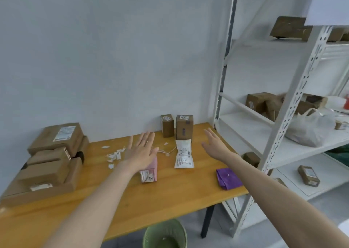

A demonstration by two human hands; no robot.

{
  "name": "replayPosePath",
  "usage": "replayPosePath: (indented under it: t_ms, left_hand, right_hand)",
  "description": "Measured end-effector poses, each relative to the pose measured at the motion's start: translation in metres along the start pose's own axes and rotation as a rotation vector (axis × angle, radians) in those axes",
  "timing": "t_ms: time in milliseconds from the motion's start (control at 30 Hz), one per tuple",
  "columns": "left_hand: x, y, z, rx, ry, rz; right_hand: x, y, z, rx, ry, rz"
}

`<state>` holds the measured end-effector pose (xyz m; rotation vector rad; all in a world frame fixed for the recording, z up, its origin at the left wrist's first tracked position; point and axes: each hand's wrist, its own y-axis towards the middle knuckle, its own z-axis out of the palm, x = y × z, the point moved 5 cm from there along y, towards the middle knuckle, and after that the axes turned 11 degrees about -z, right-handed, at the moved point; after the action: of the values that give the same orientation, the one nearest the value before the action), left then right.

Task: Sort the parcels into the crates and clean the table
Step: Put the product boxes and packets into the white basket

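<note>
1. The white parcel point(184, 154), a soft pouch with printed labels, is taken as the landmark; it lies flat near the middle of the wooden counter point(132, 200).
2. The left hand point(140, 150) is held to the left of the white parcel, with its fingers point(145, 138) straight, spread and released; nothing is grasped.
3. A pink parcel point(150, 172) lies just left of the white parcel, its far end covered by the left palm and wrist. Whether it is touched cannot be told.
4. The right hand point(215, 143) is held to the right of the white parcel and apart from it, fingers point(210, 134) extended and relaxed, with nothing held.
5. Two upright brown boxes point(167, 125) point(184, 127) stand just behind the white parcel against the wall, beyond both sets of fingers.
6. A purple folded piece point(228, 178) lies to the right of and nearer than the white parcel, close to the counter's edge and under the right forearm.
7. Torn paper scraps point(114, 155) are scattered left of the white parcel, beyond the left hand.
8. A stack of brown boxes point(51, 159) is piled far to the left of the white parcel.
9. A green basket point(165, 234) stands on the floor, below the counter's near edge.
10. A white metal shelf rack point(283, 115) holding further boxes and a plastic bag stands to the right of the white parcel.
</note>
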<state>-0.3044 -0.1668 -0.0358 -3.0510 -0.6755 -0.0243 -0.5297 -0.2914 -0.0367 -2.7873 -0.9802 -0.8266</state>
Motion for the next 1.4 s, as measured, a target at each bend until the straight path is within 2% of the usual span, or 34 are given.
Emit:
replayPosePath:
  t_ms: [133,333,533,667,867,1000,1100,1300,1400]
  left_hand:
    - [0.003,0.021,0.021,0.067,0.01,0.001]
    - [-0.003,0.096,0.023,0.083,0.051,-0.006]
    - [-0.036,0.201,0.011,0.074,0.079,-0.03]
    - [-0.067,0.254,0.025,0.118,0.1,-0.001]
    - [-0.114,0.307,0.059,0.188,0.135,0.074]
    - [-0.128,0.332,0.086,0.288,0.142,0.112]
    - [-0.135,0.355,0.098,0.319,0.141,0.112]
    - [-0.148,0.377,0.109,0.302,-0.002,0.022]
    - [-0.152,0.388,0.11,0.254,-0.345,-0.087]
  right_hand:
    - [-0.016,0.035,0.012,0.039,0.008,0.025]
    - [-0.052,0.111,0.02,0.095,0.049,0.026]
    - [-0.103,0.213,0.013,0.138,0.154,0.052]
    - [-0.13,0.255,0.025,0.218,0.163,-0.008]
    - [-0.163,0.293,0.05,0.355,0.069,-0.035]
    - [-0.161,0.311,0.067,0.372,-0.05,-0.127]
    - [-0.167,0.333,0.082,0.39,-0.102,-0.113]
    - [-0.173,0.35,0.087,0.284,-0.002,-0.117]
    - [-0.17,0.357,0.079,0.213,0.122,-0.102]
